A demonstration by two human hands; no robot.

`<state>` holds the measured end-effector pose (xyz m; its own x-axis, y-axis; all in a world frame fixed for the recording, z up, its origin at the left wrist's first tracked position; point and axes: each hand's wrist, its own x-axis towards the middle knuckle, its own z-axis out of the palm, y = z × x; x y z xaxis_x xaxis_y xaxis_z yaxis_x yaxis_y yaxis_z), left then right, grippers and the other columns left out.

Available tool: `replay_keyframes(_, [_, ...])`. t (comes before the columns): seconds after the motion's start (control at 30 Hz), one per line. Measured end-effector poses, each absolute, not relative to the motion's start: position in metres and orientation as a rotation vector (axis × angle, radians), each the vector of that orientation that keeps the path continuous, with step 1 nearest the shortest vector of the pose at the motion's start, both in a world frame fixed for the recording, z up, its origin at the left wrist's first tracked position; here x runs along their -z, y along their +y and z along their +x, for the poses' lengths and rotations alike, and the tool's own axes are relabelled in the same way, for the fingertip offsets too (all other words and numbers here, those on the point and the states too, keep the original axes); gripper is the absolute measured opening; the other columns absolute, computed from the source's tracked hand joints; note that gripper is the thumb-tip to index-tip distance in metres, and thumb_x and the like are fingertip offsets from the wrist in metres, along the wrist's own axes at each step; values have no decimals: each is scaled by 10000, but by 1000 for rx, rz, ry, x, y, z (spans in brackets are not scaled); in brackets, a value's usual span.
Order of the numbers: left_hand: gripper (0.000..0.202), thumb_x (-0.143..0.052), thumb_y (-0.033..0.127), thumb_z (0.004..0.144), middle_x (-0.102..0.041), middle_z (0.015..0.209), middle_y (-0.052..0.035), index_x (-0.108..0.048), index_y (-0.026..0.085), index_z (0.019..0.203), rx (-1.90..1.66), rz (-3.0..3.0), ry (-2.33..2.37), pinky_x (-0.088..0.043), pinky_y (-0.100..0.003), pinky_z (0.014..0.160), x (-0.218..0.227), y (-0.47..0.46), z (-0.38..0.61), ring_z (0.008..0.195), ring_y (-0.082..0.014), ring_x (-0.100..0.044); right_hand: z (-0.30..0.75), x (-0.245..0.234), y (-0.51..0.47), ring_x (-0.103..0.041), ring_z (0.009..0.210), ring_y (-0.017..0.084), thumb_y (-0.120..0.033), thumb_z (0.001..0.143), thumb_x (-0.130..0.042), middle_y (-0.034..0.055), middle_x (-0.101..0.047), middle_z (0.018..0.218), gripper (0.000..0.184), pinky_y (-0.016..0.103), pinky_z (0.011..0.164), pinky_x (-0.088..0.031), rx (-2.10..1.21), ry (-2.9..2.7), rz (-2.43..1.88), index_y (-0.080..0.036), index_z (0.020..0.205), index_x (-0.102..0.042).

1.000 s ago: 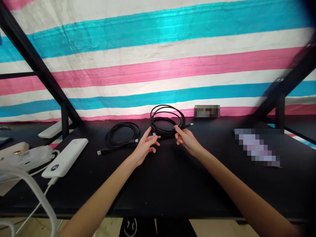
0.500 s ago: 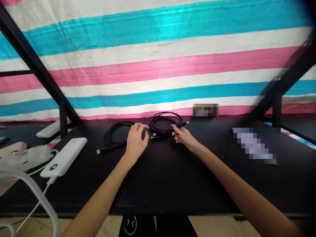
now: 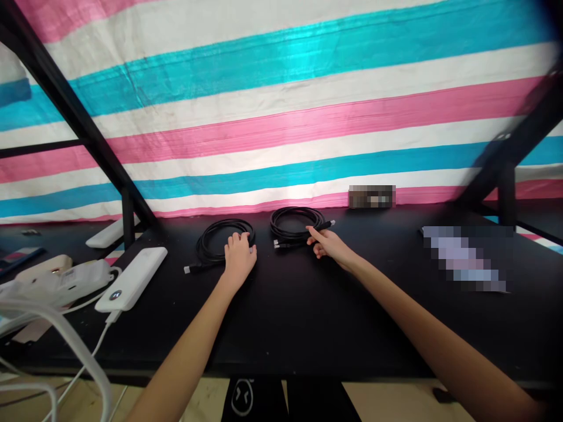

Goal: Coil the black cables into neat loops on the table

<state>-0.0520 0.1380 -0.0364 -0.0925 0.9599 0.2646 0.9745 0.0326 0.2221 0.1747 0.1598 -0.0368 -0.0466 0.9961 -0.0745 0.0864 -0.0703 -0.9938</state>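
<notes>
Two coils of black cable lie on the black table (image 3: 281, 316) near its back edge. My left hand (image 3: 240, 257) rests on the right side of the left cable coil (image 3: 217, 241), its fingers curled down over the strands. My right hand (image 3: 329, 244) is at the front right of the right cable coil (image 3: 295, 221), which lies flat. Its fingers pinch the strand just behind the plug end (image 3: 329, 224), which sticks out to the right.
A white power bank (image 3: 132, 279) with a white lead lies at the left, beside other white devices (image 3: 61, 278). A second white bar (image 3: 109, 233) sits behind a black frame post (image 3: 128, 218). Blurred items lie at the right (image 3: 468, 258). A striped tarp hangs behind.
The right coil, lifted on edge a second ago, has been laid flat. My left hand has left it and moved left onto the other coil.
</notes>
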Motion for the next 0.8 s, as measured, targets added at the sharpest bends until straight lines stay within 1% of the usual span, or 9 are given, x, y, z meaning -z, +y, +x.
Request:
replay_keyframes(0.07, [396,-437,221,818,-545,1114,-157,-505,124,1196,541,-2074,-2249,-403,-393,853,36,139,-53,1061,-294,-494,174,37,159,-472,364,56,-374,831,-559,6,-574,622,264,170,325,-426,-1219,-1294,-1330,-118,889,-578])
replay_keyframes(0.13, [380,-432,196,809,-571,1094,-156,-521,122,1172,543,-2074,-2272,-417,-379,834,36,140,-55,1034,-287,-524,175,36,158,-463,322,69,-393,803,-587,-9,-542,501,281,169,285,-388,-1164,-1326,-1370,-122,731,-581])
replay_keyframes(0.23, [330,-445,207,805,-615,1045,-135,-563,141,1106,567,-2089,-2298,-436,-349,797,36,141,-56,984,-271,-569,179,35,155,-432,263,76,-440,775,-593,-29,-458,346,386,163,255,-336,-1061,-1391,-1431,-141,538,-543])
replay_keyframes(0.33, [277,-437,255,829,-636,1028,-111,-590,165,1041,646,-2091,-2307,-444,-328,778,33,140,-55,953,-254,-597,182,33,150,-434,257,76,-474,769,-565,-23,-437,296,472,161,283,-354,-956,-1476,-1486,-156,429,-491])
replay_keyframes(0.4, [275,-402,281,854,-627,1063,-102,-577,174,1039,717,-2069,-2303,-447,-316,765,30,137,-53,954,-241,-603,181,32,146,-439,263,79,-483,764,-552,-25,-439,295,476,167,301,-368,-925,-1514,-1484,-161,420,-490])
replay_keyframes(0.5, [287,-358,315,882,-604,1107,-96,-519,186,1082,903,-1992,-2268,-445,-303,709,23,131,-47,935,-229,-612,175,30,139,-445,281,82,-507,772,-520,-34,-446,324,452,174,315,-374,-949,-1546,-1400,-159,484,-539])
replay_keyframes(0.63, [257,-391,336,874,-638,976,-61,-440,218,1097,1159,-1987,-2145,-406,-283,613,18,123,-36,779,-216,-640,164,29,130,-449,303,75,-527,812,-456,-38,-476,390,452,167,325,-359,-1036,-1598,-1262,-150,602,-591])
replay_keyframes(0.7, [241,-394,326,871,-643,930,-51,-416,222,1088,1147,-2061,-2109,-386,-281,584,19,122,-33,735,-221,-641,161,30,128,-441,306,67,-518,830,-439,-40,-476,401,453,160,333,-347,-1057,-1627,-1217,-147,620,-592])
replay_keyframes(0.8, [203,-391,302,867,-646,915,-57,-415,220,1052,1087,-2168,-2106,-379,-288,579,22,122,-31,740,-240,-642,160,31,127,-436,311,60,-503,843,-431,-42,-466,404,453,154,346,-342,-1070,-1653,-1189,-139,627,-592])
